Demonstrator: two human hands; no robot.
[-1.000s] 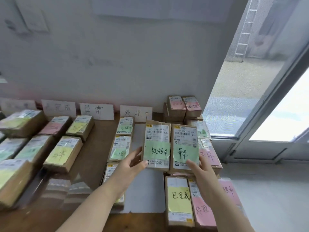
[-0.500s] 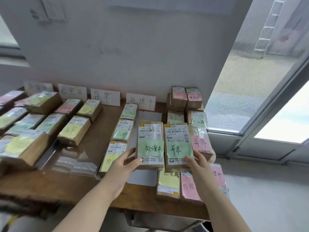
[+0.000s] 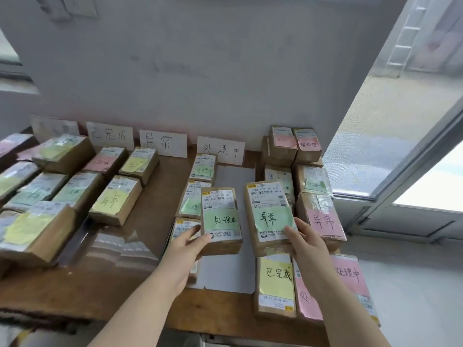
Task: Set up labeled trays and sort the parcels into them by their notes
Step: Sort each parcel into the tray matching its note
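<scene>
Parcels are being held up in pairs in the head view: the left hand [image 3: 186, 249] is pinching the lower left corner of the 处理中 parcel [image 3: 220, 219], thumb on its face and fingers curling beneath, while the right hand [image 3: 304, 242] is gripping the lower right part of the 异常 parcel [image 3: 269, 216], fingers wrapping its side. Both are hovering over the right half of the table [image 3: 165, 196], above a white sheet [image 3: 233, 179] that is running from near the front edge toward the back edge. To do this step well, I judge each green note should be matched against the cards leaning along the back edge: the 处理中 card [image 3: 220, 150] is standing just behind the white sheet, the 异常 card [image 3: 162, 144] further left. The left box is probably needing only a short lowering; the right one is needing a crossing leftward, so setting one down first looks wise. Both are looking like stiff brown cardboard cuboids, glossy with tape, their paper notes matte and slightly wrinkled
</scene>
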